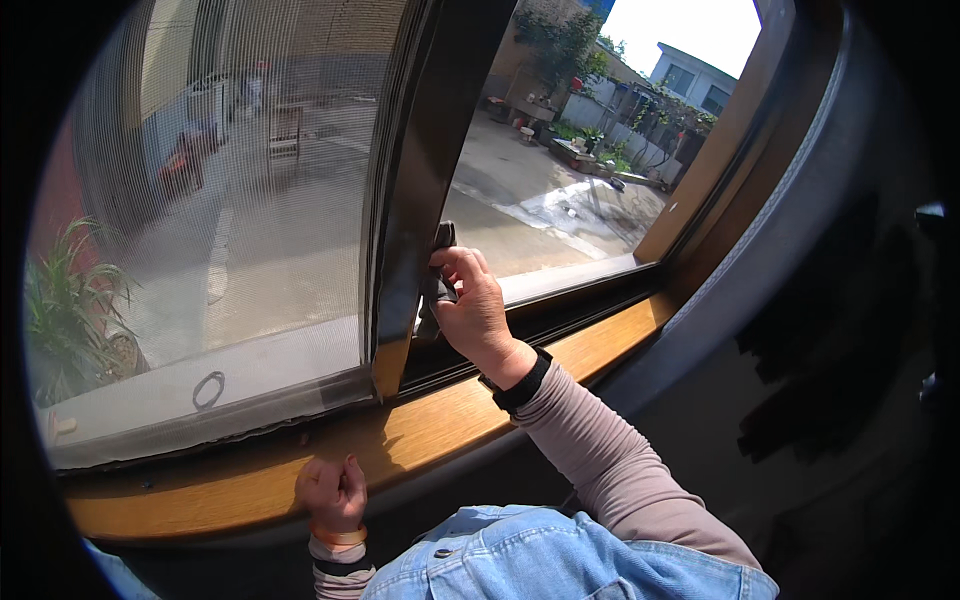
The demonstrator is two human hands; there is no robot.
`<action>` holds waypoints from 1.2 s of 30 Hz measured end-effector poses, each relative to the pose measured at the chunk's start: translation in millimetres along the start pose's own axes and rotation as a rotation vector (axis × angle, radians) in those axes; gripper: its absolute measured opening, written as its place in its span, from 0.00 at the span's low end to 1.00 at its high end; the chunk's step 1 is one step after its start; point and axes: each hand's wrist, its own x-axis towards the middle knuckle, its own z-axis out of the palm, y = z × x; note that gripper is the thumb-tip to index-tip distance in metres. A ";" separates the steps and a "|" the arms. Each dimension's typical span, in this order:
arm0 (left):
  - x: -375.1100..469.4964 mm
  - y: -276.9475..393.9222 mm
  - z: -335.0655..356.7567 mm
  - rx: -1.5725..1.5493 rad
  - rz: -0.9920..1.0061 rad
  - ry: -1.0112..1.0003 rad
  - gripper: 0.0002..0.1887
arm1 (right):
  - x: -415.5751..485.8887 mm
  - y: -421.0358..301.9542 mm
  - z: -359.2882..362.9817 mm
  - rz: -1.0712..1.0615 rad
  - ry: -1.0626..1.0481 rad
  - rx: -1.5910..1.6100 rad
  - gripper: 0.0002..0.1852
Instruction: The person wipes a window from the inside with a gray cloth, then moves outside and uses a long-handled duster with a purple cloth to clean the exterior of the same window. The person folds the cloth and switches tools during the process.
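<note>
My right hand (476, 307) grips a dark grey cloth (429, 319), pressed against the edge of the dark upright frame (420, 150) of a sliding window. Part of the cloth sticks up above my fingers, and the rest is bunched under them. Lower left, my left hand (335, 487) sits at the wooden windowsill (450, 409) with its fingers curled in and the thumb raised; I see nothing in it. A mesh insect screen (292, 217) fills the window's left half. To the right of the upright frame, the opening shows the yard directly.
A black track (577, 315) runs along the sill's outer side. At right stands the brown side frame (720, 187), with a grey curtain-like edge (757, 217) beside it. A dark loop (208, 391) shows through the screen. Outside are a leafy potted plant (67, 315) and a chair (285, 135).
</note>
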 end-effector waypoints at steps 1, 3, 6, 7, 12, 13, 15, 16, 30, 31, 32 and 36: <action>0.0 -1.6 0.1 -0.019 -0.005 0.000 0.14 | 14.6 -3.0 -17.1 -0.020 0.043 -0.089 0.24; 0.1 -3.9 -0.8 -0.054 -0.009 -0.006 0.14 | 59.2 -15.1 -54.2 -0.232 0.192 -0.095 0.24; 2.9 -4.1 -1.7 -0.092 -0.003 -0.032 0.13 | 134.5 -41.6 -94.7 -0.559 0.302 -0.286 0.22; 4.3 -4.1 -2.3 -0.096 -0.009 -0.039 0.13 | 152.4 -49.1 -102.9 -0.602 0.277 -0.474 0.20; 6.4 -2.0 -1.9 -0.104 -0.028 -0.052 0.13 | 97.5 -24.6 -62.6 -0.623 0.081 -0.667 0.20; 5.6 -2.1 -2.2 -0.081 -0.026 -0.050 0.12 | 65.7 -10.8 -45.3 -0.546 -0.011 -0.652 0.22; 3.2 -2.3 -3.5 -0.064 -0.053 -0.044 0.12 | 14.6 14.6 -20.6 -0.475 -0.154 -0.640 0.17; 2.0 -2.6 -3.1 -0.076 -0.085 -0.042 0.12 | -4.6 23.9 -13.9 -0.443 -0.262 -0.655 0.16; 4.0 1.7 2.8 -0.003 -0.116 -0.032 0.14 | 210.3 -61.3 -151.8 -0.680 0.366 -0.605 0.19; 4.2 1.6 4.0 0.004 -0.116 -0.029 0.14 | 215.4 -57.9 -146.3 -0.711 0.405 -0.630 0.18; 4.2 1.4 5.1 0.022 -0.108 -0.029 0.14 | 216.1 -54.6 -138.9 -0.743 0.443 -0.657 0.17; 3.3 1.9 9.6 0.058 -0.141 -0.079 0.13 | 135.0 -19.5 -92.0 -0.678 0.141 -0.660 0.22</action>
